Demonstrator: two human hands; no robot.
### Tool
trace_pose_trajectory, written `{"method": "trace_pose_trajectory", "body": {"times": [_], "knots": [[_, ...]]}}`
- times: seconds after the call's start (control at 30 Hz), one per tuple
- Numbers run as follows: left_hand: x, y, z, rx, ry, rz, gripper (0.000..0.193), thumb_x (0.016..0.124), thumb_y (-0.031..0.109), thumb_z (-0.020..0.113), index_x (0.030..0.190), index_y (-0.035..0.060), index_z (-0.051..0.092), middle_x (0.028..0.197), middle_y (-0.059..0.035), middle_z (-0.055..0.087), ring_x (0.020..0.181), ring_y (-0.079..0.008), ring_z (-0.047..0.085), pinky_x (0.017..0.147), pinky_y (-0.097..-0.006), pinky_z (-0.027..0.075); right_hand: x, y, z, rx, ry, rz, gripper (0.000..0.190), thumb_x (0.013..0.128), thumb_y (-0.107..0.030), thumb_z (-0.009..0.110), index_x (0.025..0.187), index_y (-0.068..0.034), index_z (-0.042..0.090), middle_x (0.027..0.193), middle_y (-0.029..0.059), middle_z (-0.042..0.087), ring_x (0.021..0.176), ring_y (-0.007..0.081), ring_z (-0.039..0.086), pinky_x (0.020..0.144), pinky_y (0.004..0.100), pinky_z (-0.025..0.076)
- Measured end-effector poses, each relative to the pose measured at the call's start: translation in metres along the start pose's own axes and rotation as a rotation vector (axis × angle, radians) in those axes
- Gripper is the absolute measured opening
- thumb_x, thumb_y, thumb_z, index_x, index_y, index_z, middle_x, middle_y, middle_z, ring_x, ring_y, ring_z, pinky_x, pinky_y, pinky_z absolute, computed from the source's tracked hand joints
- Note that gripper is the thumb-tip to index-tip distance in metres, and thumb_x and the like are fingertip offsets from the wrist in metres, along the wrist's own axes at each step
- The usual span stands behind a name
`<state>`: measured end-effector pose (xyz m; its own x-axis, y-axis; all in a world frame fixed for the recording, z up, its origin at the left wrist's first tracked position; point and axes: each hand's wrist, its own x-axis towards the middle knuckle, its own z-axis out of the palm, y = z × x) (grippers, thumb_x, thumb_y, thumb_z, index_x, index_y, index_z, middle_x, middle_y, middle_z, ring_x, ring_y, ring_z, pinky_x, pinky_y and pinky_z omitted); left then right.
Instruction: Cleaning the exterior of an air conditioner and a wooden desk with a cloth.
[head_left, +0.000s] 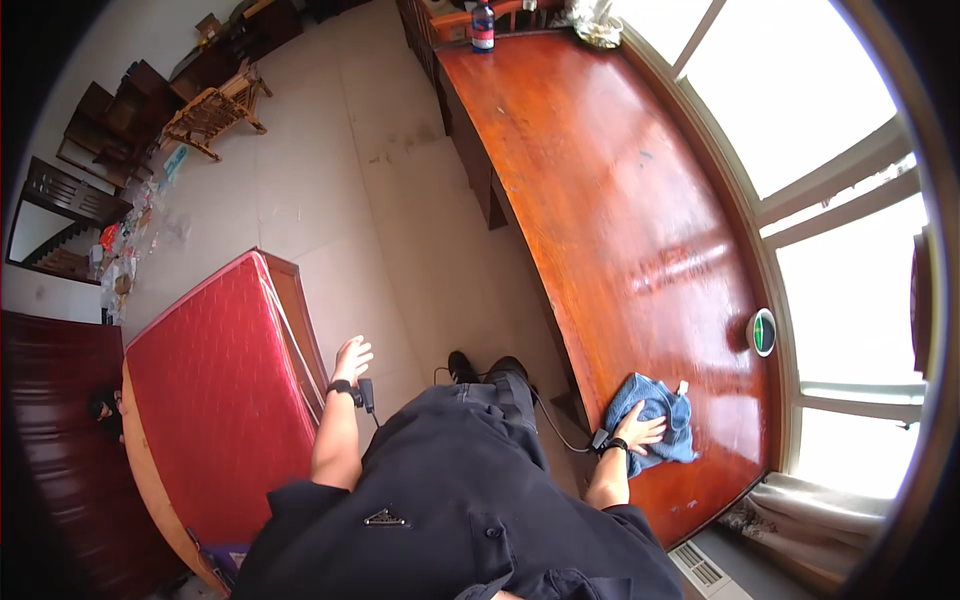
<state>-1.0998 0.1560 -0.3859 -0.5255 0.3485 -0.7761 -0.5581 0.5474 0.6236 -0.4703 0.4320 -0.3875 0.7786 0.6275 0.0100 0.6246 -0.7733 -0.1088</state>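
My right hand (640, 431) lies over a crumpled blue cloth (667, 405), its fingers spread, and holds it against the glossy reddish-brown wooden table (600, 195). The cloth sits near the table's close end and has a small white tag. My left hand (352, 360) hangs in the air beside a red mattress, fingers apart and nothing in it. Each wrist bears a black band with a small dark device and a cable.
By the window (847, 300) stands a cup (762, 333) with dark contents. A bottle (483, 28) and a glass bowl (600, 31) are at the far end. The red mattress (217, 375) is left; a bamboo chair (217, 112) and litter (124, 255) lie beyond. A cable (555, 427) hangs beside my legs.
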Motion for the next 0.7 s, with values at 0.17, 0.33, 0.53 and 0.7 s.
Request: {"method": "trace_pose_trajectory", "body": {"times": [0.17, 0.33, 0.53, 0.7], "knots": [[0.046, -0.026, -0.062, -0.197, 0.115, -0.107, 0.061, 0.095, 0.046, 0.053, 0.147, 0.0159, 0.044, 0.139, -0.0095, 0.059, 0.113, -0.028, 0.064, 0.093, -0.0474, 0.049, -0.048, -0.11, 0.017, -0.03, -0.055, -0.011, 0.094, 0.086, -0.078, 0.047, 0.16, -0.024, 0.022, 0.167, 0.0035, 0.015, 0.152, 0.0388, 0.01, 0.106, 0.079, 0.016], [0.067, -0.077, -0.072, -0.683, 0.134, -0.389, 0.061, 0.094, 0.042, 0.056, 0.146, 0.0162, 0.039, 0.139, -0.0089, 0.056, 0.111, -0.0347, 0.062, 0.088, -0.0542, 0.05, -0.093, -0.232, 0.028, -0.029, -0.049, 0.033, 0.094, 0.087, -0.078, 0.044, 0.16, -0.023, 0.021, 0.167, 0.0039, 0.014, 0.152, 0.0413, 0.009, 0.107, 0.078, 0.016], [0.104, -0.002, -0.075, -0.962, 0.329, -0.498, 0.048, 0.093, 0.039, 0.056, 0.135, 0.018, 0.043, 0.135, -0.0093, 0.054, 0.114, -0.0396, 0.058, 0.087, -0.0607, 0.049, -0.129, -0.398, 0.053, -0.042, -0.057, -0.038, 0.093, 0.088, -0.079, 0.042, 0.16, -0.024, 0.021, 0.167, 0.0046, 0.015, 0.15, 0.0444, 0.012, 0.107, 0.0768, 0.02], [0.162, 0.103, -0.131, -0.611, 0.291, -0.339, 0.048, 0.09, 0.043, 0.061, 0.13, 0.0186, 0.049, 0.124, -0.0076, 0.062, 0.104, -0.0303, 0.063, 0.083, -0.0466, 0.054, -0.197, -0.557, 0.067, 0.012, -0.088, -0.26, 0.09, 0.089, -0.073, 0.046, 0.159, -0.02, 0.024, 0.165, 0.0106, 0.02, 0.149, 0.0473, 0.014, 0.106, 0.0769, 0.022]]}}
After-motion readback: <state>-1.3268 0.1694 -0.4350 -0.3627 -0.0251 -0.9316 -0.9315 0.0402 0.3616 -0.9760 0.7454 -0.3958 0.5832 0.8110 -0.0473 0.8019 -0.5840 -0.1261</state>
